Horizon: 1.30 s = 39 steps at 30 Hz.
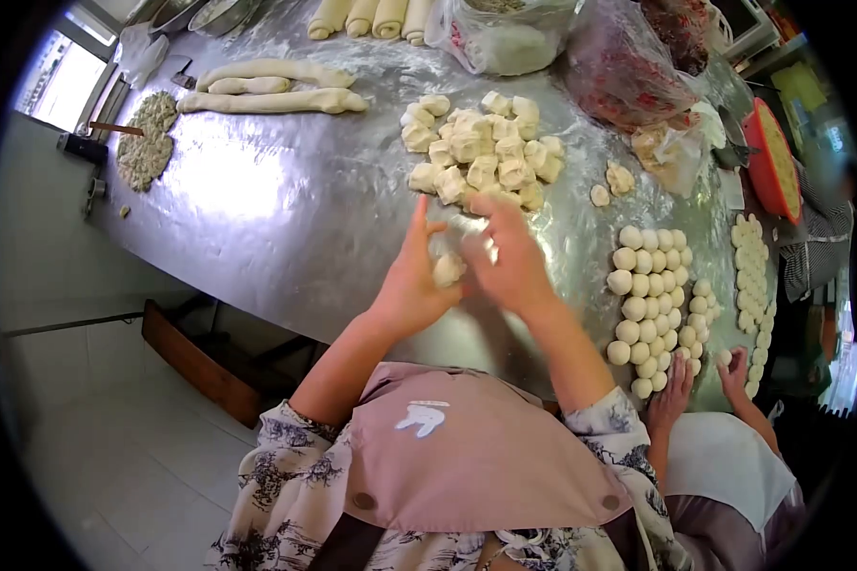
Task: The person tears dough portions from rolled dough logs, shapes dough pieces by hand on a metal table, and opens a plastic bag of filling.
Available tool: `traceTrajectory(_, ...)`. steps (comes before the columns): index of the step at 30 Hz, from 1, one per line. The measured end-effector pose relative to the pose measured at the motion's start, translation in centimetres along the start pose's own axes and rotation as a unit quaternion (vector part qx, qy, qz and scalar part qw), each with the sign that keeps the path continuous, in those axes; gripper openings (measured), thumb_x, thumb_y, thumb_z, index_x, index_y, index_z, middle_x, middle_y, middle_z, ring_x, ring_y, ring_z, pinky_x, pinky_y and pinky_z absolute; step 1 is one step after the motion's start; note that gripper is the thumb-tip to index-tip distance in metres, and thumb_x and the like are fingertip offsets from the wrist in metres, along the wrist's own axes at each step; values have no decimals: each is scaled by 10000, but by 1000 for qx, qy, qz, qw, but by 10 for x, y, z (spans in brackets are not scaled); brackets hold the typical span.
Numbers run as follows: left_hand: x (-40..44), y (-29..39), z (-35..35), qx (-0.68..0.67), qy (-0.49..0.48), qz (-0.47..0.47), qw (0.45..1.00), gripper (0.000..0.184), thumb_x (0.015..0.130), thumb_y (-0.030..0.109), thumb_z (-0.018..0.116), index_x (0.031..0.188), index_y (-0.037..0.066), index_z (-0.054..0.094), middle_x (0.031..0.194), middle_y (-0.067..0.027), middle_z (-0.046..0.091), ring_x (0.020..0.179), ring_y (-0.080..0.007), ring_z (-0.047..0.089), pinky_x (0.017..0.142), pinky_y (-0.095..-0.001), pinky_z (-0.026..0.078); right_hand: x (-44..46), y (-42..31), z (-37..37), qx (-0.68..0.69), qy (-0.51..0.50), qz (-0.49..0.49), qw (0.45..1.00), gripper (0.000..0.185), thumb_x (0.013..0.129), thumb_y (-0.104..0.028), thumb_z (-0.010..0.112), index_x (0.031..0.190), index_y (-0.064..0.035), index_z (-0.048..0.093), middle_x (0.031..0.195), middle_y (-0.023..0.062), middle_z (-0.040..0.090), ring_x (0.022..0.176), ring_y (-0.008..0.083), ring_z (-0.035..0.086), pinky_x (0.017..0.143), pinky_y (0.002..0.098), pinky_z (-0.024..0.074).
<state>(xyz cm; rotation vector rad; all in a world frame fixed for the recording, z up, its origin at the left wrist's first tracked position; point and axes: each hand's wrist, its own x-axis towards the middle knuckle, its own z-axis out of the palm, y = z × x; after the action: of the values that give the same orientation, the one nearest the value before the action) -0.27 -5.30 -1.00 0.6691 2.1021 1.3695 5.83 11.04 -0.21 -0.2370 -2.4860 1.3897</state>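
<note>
1. The left hand [417,285], on the near side of the dough pile [486,152], cups a dough piece [448,269] – one finger extends toward the pile.
2. The right hand [509,255], blurred and also nearside of the dough pile, is wide – fingers bent and parted.
3. Dough balls [648,303] sit on the tabletop [286,238], right of the dough pile and nearer the person.

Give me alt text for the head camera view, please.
Left hand holding a dough piece, right hand close by, over a metal table. Beyond them, a dough pile; to the right, dough balls and a co-worker's hands.
</note>
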Motion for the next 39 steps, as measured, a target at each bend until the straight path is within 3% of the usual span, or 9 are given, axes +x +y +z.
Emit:
traceTrajectory(4, 0, -3, 11, -41, -5, 55, 998, 1151, 766, 30, 735, 1559, 101, -97, 1455, -200, 409, 1143, -266, 591, 982, -364, 464, -29, -3, 26, 7, -57, -3, 998, 307, 909, -201, 654, 1155, -35, 578, 1050, 162, 595, 916, 320, 609, 794, 379, 503)
traceTrajectory(8, -11, 6, 1, -54, -136, -85, 986, 705, 835, 47, 650, 1465, 50, 333, 1142, -167, 651, 967, -250, 653, 841, -364, 512, -31, -4, 21, -21, 13, -46, 999, 234, 908, -196, 673, 1062, -42, 588, 954, 135, 597, 817, 297, 619, 719, 374, 513)
traceTrajectory(11, -19, -8, 6, 29, -45, 5, 999, 460, 855, 92, 610, 1297, 19, 503, 896, -182, 681, 888, -325, 677, 781, -399, 521, -35, -9, 29, -20, 25, -95, 995, 231, 894, -179, 693, 1050, -46, 587, 920, 134, 593, 808, 309, 617, 709, 376, 515)
traceTrajectory(19, -29, -6, -6, -18, -130, -32, 991, 183, 893, 49, 552, 1065, 21, 607, 939, -146, 670, 878, -279, 647, 785, -366, 508, -34, -19, 27, 21, -45, -102, 994, 320, 815, -200, 783, 1030, -63, 589, 948, 121, 603, 821, 271, 619, 695, 361, 518)
traceTrajectory(26, -42, -28, -21, -66, -113, 50, 990, 149, 940, 90, 550, 1056, 14, 604, 883, -129, 652, 852, -246, 636, 748, -352, 500, -17, -31, 45, 48, -73, -38, 995, 240, 790, -198, 795, 880, -69, 614, 851, 89, 600, 768, 220, 604, 660, 329, 490)
traceTrajectory(30, -47, -20, -46, -32, -82, -29, 996, 198, 965, 180, 553, 1076, 17, 570, 867, -223, 633, 810, -387, 630, 715, -419, 497, 12, -15, 71, -15, -36, -83, 996, 251, 777, -217, 790, 854, -65, 606, 806, 116, 599, 758, 273, 608, 665, 366, 495)
traceTrajectory(33, -67, -4, -69, -31, -157, 72, 984, 154, 986, 181, 556, 1052, 45, 585, 730, -111, 571, 641, -207, 539, 614, -361, 447, 50, 14, 82, -112, -17, -66, 991, 310, 779, -262, 767, 916, -35, 607, 868, 154, 614, 856, 347, 610, 738, 439, 502)
traceTrajectory(37, -61, -38, -64, -65, 5, -27, 997, 237, 982, 112, 540, 1216, 78, 533, 666, -4, 490, 593, -91, 486, 533, -287, 404, 87, 1, 120, -89, -3, -105, 990, 422, 812, -338, 751, 1072, -41, 604, 976, 175, 618, 936, 376, 599, 817, 441, 497)
traceTrajectory(39, -61, -53, -63, -105, 24, -84, 991, 344, 958, 96, 549, 1299, 79, 506, 711, -86, 537, 610, -163, 514, 589, -312, 428, 104, -13, 141, -12, -36, -36, 999, 449, 842, -317, 722, 1178, -50, 589, 1091, 189, 610, 1051, 374, 578, 916, 435, 478)
